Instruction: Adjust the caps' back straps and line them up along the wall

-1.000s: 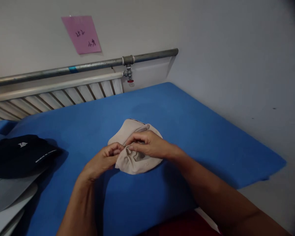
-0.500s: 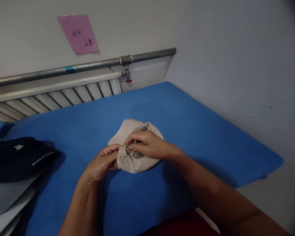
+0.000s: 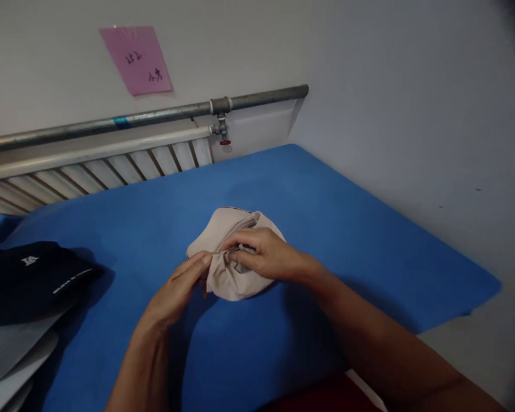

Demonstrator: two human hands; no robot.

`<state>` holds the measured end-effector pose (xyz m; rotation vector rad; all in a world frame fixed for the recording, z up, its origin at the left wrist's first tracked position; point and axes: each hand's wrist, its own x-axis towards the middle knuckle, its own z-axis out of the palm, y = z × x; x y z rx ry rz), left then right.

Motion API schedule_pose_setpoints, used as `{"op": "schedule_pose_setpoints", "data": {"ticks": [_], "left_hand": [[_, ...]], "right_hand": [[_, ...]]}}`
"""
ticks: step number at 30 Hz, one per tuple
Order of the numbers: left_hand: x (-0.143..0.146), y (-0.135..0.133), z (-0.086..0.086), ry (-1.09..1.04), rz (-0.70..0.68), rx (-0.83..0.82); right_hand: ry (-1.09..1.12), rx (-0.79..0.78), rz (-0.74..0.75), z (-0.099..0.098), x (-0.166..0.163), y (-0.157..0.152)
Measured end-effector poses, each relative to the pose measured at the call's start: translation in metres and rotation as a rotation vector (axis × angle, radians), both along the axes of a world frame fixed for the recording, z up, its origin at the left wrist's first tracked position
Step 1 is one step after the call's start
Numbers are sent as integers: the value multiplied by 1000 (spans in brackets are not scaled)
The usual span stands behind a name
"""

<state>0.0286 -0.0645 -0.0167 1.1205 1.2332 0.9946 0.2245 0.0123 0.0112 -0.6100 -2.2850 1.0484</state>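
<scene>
A beige cap (image 3: 225, 232) lies crumpled on the blue table cover (image 3: 326, 217), near the middle. My right hand (image 3: 264, 254) rests on top of it and pinches the fabric and a small strap or buckle between thumb and fingers. My left hand (image 3: 178, 289) comes in from the left, its fingertips pressed against the cap's near left edge. Part of the cap is hidden under my right hand.
A black cap (image 3: 30, 277) with white lettering sits at the left on a stack of grey and white caps (image 3: 8, 349). A metal pipe (image 3: 154, 117) with a valve and a radiator run along the back wall. A pink note (image 3: 136, 57) hangs above. The wall stands close on the right.
My left hand's fingers have straightened and now press against the cap's edge. The cap's near side has been bunched up tighter under my right hand.
</scene>
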Motion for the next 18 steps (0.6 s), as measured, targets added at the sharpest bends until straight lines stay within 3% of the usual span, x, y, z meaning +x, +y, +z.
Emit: {"op": "schedule_pose_setpoints", "data": {"ticks": [6,9,12,15,18], "left_hand": [[-9,-4,5,9,1,2],[-13,-5,5,30,25,22],[-13,-8,10,62,-79,21],[-9,-11,17,267,-147,138],[-6,-13,23,535,-100,310]], "right_hand": [[82,30,-24,7,8,0],[98,-118,36,10,12,0],[150,-298,85,10,12,1],[214,-385,98,5,8,0],[225,-316,51,0,3,-1]]}}
